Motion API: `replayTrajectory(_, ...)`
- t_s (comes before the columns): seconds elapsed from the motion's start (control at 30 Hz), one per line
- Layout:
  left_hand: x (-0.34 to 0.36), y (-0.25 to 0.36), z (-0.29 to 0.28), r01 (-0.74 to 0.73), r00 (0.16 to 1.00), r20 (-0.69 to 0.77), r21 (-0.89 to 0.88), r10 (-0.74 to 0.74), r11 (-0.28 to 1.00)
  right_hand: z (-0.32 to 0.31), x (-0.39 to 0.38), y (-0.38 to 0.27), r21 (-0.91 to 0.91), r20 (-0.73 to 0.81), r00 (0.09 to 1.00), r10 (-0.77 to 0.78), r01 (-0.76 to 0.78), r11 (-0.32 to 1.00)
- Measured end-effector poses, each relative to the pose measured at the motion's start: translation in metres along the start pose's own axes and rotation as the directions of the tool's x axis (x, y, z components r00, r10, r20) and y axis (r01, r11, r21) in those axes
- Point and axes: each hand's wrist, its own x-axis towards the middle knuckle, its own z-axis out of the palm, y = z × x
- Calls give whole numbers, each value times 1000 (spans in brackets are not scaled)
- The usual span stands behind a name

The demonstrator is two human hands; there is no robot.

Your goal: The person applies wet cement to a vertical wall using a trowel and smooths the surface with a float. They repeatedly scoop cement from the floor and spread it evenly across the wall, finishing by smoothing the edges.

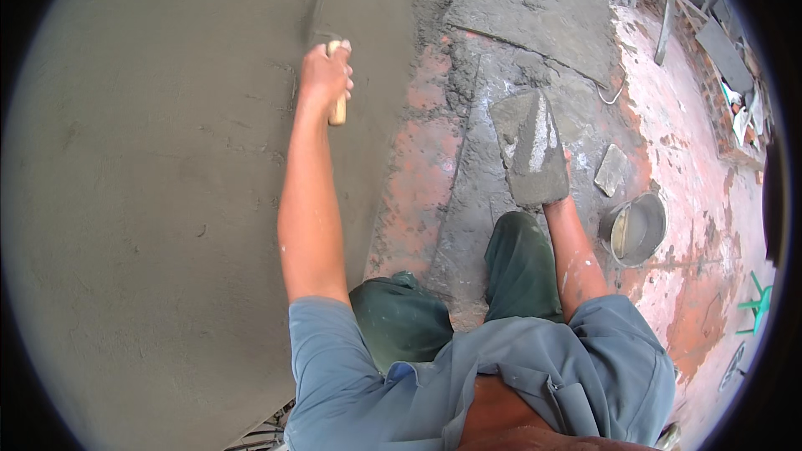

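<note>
"Trowel [337, 110] up at eleven o'clock, its blade blurred against the grey mortar surface [167, 167]. What's nearer?"

"Grey-blue shirt [510, 351] at five, then dark green trousers [522, 271] with the knees bent. That low posture probably brings the work within reach."

"And the right hand [567, 160]?"

"Toward two o'clock, mostly hidden by a mortar-crusted plate [522, 154], perhaps a hawk. I can't tell how the fingers close beneath it. Its broad face is turned up, I'd guess so mortar can sit there."

"The left hand [324, 77]?"

"Wrapped firmly round the wooden handle, arm stretched out. Such a grip likely lets the person press and steer the blade."

"What stands beyond the plate?"

"A pale block [612, 169] just short of three, then a grey bucket [637, 230] at three, presumably placed for the right arm. A mortar-smeared sheet [535, 12] lies at one o'clock, perhaps to catch droppings. Farthest, a green stool [757, 305] sits between three and four."

"Any brands or labels?"

"No writing I can read anywhere, on tools, bucket or clothing."
</note>
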Motion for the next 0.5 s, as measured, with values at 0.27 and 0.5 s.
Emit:
replayTrajectory(0.27, -15, 54, -51, -109, 985, -145, -140, 89, 984, 21, -9, 0, 29, 69, 995, 73, -75, 997)
replayTrajectory(0.5, -66, 20, -20, -146, 989, 43, 141, 142, 979, 49, 16, 0, 73, 110, 985, 134, -143, 987)
